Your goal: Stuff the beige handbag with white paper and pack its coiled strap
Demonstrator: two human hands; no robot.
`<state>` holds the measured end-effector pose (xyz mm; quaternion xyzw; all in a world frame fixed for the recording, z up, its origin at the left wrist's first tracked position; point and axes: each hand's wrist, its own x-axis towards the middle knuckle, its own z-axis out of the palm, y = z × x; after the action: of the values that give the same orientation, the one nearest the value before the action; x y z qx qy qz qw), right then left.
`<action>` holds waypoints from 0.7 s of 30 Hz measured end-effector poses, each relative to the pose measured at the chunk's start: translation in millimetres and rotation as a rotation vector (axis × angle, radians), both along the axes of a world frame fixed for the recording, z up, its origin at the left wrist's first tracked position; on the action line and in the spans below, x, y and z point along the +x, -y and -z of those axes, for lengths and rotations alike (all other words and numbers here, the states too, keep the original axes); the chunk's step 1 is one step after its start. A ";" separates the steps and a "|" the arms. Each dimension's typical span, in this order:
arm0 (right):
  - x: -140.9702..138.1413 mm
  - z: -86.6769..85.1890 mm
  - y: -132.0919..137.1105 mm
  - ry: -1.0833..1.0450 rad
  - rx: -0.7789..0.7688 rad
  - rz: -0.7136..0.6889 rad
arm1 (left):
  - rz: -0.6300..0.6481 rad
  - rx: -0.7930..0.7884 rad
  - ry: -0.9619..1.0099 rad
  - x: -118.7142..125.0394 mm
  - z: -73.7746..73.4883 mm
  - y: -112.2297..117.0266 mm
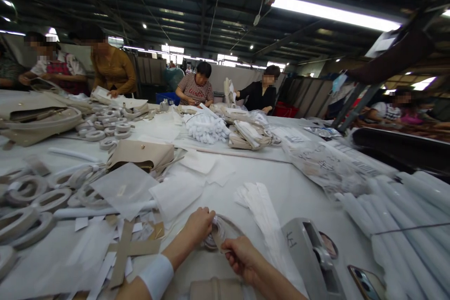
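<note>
A beige strap wound in a coil [218,233] is between my two hands, close to the table's front edge. My left hand [201,226] is closed on the coil's upper left side. Lower right, my right hand [242,255] pinches the same strap, whose outer loop arcs between the hands. Under them, at the bottom edge, part of a beige item [216,289] shows, perhaps a bag. To the right lie white paper-like strips [263,208]. A grey tape dispenser [309,248] stands beyond my right forearm.
Coiled straps [52,199] and paper scraps fill the left side. A beige bag [140,154] lies past them. White wrapped rolls [408,225] and a phone [365,281] are at right. Several co-workers, one in a striped shirt [197,86], work across the table.
</note>
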<state>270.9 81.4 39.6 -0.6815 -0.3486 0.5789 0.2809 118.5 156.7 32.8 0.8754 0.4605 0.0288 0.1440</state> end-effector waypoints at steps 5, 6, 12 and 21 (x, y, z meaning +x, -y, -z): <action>-9.7 1.9 -4.2 0.032 -0.065 0.015 | -0.002 0.006 0.001 1.8 -4.7 2.0; -12.7 2.8 -5.1 0.044 -0.057 0.019 | -0.002 0.004 0.005 2.1 -4.8 2.3; -28.0 11.7 -23.6 0.166 0.074 0.024 | -0.038 -0.045 0.050 0.2 6.2 0.2; -24.1 31.0 -29.3 0.197 0.196 0.028 | -0.184 -0.091 0.160 -7.1 24.6 -2.2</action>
<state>246.8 110.7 8.7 -0.7093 -0.4196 0.4684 0.3185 111.4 158.9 8.1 0.8168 0.5269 0.0906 0.2168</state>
